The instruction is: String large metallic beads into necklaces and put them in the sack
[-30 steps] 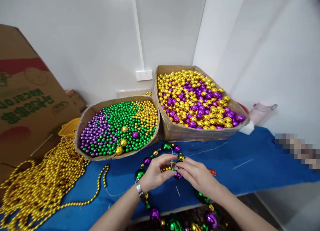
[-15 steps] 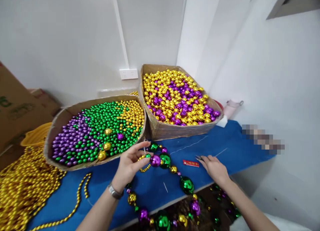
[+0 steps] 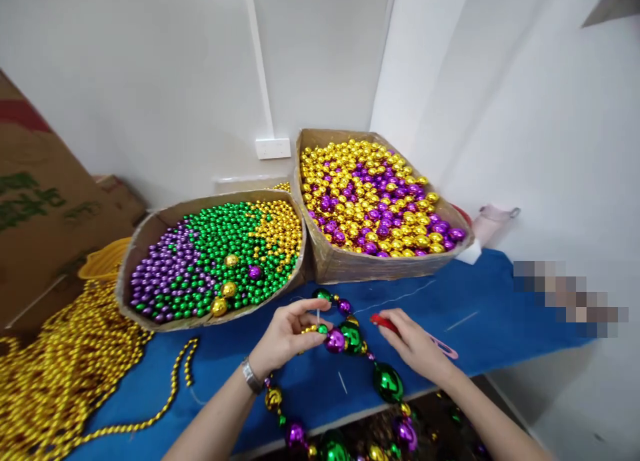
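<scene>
My left hand point(image 3: 287, 331), with a watch point(image 3: 251, 374) on its wrist, pinches the end of a bead necklace point(image 3: 335, 340) beside a small green bead. A short white cord end point(image 3: 318, 317) stands up by these fingers. The necklace hangs in a loop of large purple, green and gold beads, its lower part over the table edge. To the right, my right hand point(image 3: 417, 348) is closed on a small red lighter-shaped object point(image 3: 383, 322), mostly hidden by the fingers. A pink loop handle point(image 3: 444, 348) shows just behind this hand, on the blue tabletop.
Two cardboard boxes hold loose beads: small purple, green and gold ones in the left box point(image 3: 137, 238), bigger gold and purple ones in the right box point(image 3: 380, 269). Gold bead strands point(image 3: 60, 374) pile up at left on the blue cloth point(image 3: 235, 388). A pink pouch-like item point(image 3: 493, 221) stands behind.
My right hand has put down the metal-tipped tool and picked up the red object that lay on the cloth. My left hand keeps its pinch on the necklace. The view has shifted left.
</scene>
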Motion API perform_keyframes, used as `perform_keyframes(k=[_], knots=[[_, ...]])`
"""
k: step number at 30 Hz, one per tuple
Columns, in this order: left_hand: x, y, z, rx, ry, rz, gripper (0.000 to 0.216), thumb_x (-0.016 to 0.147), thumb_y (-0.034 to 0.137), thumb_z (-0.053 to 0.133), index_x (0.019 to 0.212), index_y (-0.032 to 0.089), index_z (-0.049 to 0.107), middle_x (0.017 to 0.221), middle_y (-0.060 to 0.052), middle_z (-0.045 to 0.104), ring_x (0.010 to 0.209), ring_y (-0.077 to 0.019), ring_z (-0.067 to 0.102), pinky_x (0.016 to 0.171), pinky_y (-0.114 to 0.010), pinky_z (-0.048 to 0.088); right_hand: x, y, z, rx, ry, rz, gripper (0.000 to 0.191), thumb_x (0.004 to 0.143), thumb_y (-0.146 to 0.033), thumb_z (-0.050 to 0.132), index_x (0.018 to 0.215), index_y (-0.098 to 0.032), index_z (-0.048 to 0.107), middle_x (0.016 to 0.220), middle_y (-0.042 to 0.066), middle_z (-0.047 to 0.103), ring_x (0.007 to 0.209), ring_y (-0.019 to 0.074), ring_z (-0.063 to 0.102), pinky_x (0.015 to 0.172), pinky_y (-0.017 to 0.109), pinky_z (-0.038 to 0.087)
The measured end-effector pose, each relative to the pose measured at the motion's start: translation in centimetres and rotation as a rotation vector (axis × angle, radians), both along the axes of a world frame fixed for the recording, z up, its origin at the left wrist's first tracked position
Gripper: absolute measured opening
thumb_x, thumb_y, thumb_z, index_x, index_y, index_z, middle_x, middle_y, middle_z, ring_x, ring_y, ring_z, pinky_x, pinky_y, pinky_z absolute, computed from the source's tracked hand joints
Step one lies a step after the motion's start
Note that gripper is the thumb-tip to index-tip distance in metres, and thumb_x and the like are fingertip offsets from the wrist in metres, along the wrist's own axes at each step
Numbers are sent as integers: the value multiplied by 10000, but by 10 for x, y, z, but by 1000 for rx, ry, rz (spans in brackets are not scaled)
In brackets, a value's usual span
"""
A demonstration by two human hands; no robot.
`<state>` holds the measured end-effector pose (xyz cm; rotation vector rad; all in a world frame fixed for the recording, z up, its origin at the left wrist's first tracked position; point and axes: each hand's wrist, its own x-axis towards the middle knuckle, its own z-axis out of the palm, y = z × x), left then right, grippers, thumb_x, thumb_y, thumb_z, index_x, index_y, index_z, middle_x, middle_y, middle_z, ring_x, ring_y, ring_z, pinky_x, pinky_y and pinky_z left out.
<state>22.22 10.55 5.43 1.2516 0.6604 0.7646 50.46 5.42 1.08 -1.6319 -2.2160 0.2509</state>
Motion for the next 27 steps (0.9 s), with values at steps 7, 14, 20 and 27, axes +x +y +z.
perform_keyframes(k=[7, 14, 20, 27], knots=[[4, 3, 4, -60, -76, -99, 558, 653, 169, 764, 1178, 173, 574, 1056, -118, 662, 887, -202, 649, 633, -210, 504, -52, 26, 84, -44, 86, 338, 212, 905, -405, 436, 920, -217, 534, 858, 30, 582, 809, 171, 537, 696, 274, 421], [5, 5, 3, -81, -101, -119, 684, 633, 147, 774, 1262, 207, 513, 960, -87, 687, 686, -133, 643, 571, -197, 485, -70, 49, 80, 224, -120, 378, 314, 868, -462, 469, 740, -188, 552, 743, 39, 522, 704, 163, 442, 614, 271, 346], [5, 6, 4, -56, -147, -113, 721, 614, 115, 771, 1267, 276, 509, 1324, -106, 493, 767, -125, 646, 582, -180, 491, -70, 52, 75, 285, -136, 420, 259, 874, -377, 456, 762, -176, 576, 752, 47, 510, 712, 168, 413, 634, 288, 345], [6, 5, 4, -72, -118, -121, 773, 620, 143, 778, 1318, 218, 455, 1022, -104, 676, 735, -150, 657, 606, -210, 498, -73, 51, 77, 306, -167, 432, 287, 883, -392, 442, 788, -163, 587, 773, 60, 517, 726, 173, 411, 636, 292, 348]])
